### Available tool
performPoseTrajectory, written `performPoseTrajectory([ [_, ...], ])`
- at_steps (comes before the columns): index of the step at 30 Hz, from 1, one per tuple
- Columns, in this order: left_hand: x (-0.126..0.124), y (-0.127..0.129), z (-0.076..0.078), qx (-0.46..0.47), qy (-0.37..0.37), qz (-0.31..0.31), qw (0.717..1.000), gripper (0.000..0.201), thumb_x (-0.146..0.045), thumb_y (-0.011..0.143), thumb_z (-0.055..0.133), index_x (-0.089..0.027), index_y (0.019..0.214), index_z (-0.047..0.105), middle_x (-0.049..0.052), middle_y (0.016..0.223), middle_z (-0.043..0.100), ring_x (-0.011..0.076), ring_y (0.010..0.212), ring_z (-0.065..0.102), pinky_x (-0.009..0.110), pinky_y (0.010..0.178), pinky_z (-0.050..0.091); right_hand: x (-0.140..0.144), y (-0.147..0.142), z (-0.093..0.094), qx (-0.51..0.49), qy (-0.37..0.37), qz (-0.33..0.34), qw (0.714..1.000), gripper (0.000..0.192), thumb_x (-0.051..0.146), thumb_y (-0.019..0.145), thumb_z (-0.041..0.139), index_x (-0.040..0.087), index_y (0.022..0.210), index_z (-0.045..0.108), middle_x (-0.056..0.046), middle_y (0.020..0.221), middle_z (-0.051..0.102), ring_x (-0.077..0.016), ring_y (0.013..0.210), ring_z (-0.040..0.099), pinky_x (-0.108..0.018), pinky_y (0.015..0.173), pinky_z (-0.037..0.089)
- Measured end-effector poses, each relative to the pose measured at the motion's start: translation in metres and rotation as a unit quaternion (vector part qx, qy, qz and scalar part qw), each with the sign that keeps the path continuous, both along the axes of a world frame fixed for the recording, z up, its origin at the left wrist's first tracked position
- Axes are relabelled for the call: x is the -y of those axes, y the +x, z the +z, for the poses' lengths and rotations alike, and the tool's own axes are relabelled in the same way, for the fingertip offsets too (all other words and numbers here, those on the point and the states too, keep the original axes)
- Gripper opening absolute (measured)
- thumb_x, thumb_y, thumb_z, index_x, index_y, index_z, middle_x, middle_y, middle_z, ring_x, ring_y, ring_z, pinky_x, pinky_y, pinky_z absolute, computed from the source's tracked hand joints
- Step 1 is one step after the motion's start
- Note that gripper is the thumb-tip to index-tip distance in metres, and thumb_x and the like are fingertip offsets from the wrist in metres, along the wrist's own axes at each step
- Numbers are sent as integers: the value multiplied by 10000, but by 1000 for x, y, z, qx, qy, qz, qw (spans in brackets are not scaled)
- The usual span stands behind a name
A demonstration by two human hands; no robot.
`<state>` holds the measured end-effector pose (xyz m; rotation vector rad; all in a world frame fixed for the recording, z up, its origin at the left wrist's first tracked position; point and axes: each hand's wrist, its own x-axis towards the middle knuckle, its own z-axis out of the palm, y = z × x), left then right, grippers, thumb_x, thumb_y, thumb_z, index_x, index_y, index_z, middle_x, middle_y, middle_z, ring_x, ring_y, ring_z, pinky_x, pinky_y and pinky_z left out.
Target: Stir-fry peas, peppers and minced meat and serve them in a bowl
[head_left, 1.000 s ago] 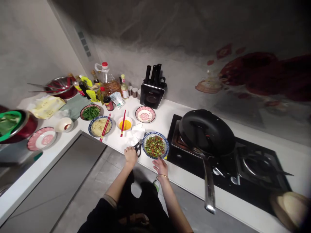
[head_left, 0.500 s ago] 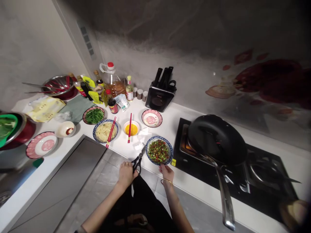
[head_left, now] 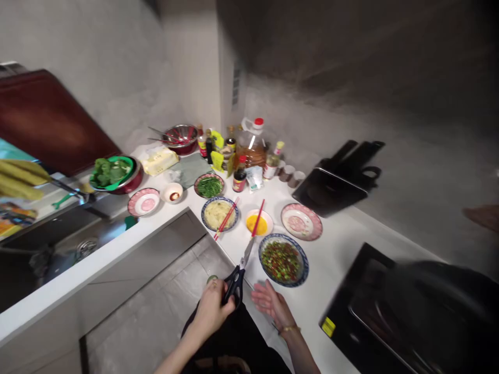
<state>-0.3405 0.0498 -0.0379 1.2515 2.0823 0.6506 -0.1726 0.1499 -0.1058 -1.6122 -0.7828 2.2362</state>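
A pair of black-handled scissors (head_left: 234, 286) is in my left hand (head_left: 213, 306), with the fingers closed around the handles and the blades pointing up toward the counter. My right hand (head_left: 276, 306) is empty, palm turned up and fingers spread, just below the blue-rimmed dish of chopped green and red peppers (head_left: 281, 258). Left of that dish lies a small bowl of beaten egg (head_left: 262, 224) with red chopsticks (head_left: 258, 218) across it. Farther left, a patterned bowl of pale shreds (head_left: 219, 214) also carries red chopsticks.
The black stove (head_left: 362, 296) with a dark wok (head_left: 440, 301) occupies the right. A knife block (head_left: 331, 189), a pink-rimmed plate (head_left: 312, 234), sauce bottles (head_left: 239, 179) and an oil jug (head_left: 251, 148) stand behind. The sink (head_left: 47, 249) and a green basket of leaves (head_left: 111, 174) are left.
My right hand has let go of the pepper dish's rim and opened below it. The view has swung left, bringing the sink in. The scissors stay in my left hand.
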Motion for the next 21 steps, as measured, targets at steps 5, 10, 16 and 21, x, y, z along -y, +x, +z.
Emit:
performPoseTrajectory([
  [5, -22, -50, 4, 71, 50, 74, 993, 129, -300, 784, 439, -191, 718, 464, 5, 709, 515, 147, 698, 487, 255, 655, 373, 11, -95, 48, -145, 145, 80, 976, 476, 543, 666, 631, 199, 993, 667, -102, 1065, 655, -253, 973, 604, -358, 782, 512],
  [10, -65, -151, 11, -26, 103, 140, 984, 166, -330, 777, 476, -176, 726, 513, 18, 691, 535, 162, 691, 482, 277, 660, 375, -23, -229, 52, -141, 201, 62, 967, 523, 550, 648, 638, 183, 1020, 636, -96, 1066, 650, -258, 971, 595, -339, 708, 536],
  [16, -114, -285, 15, -98, 184, 124, 970, 222, -237, 812, 447, -166, 991, 559, 85, 898, 598, 213, 896, 530, 345, 796, 414, -95, -376, 43, -220, 167, 30, 961, 478, 492, 634, 677, 178, 990, 621, -77, 991, 676, -220, 867, 634, -329, 698, 534],
  [21, -117, -363, 3, -56, 197, 116, 972, 262, -210, 828, 422, -178, 1060, 539, 102, 1034, 594, 221, 998, 531, 393, 876, 414, -155, -458, 32, -90, 260, 76, 958, 426, 544, 728, 556, 148, 863, 631, -69, 786, 694, -184, 662, 649, -334, 622, 541],
])
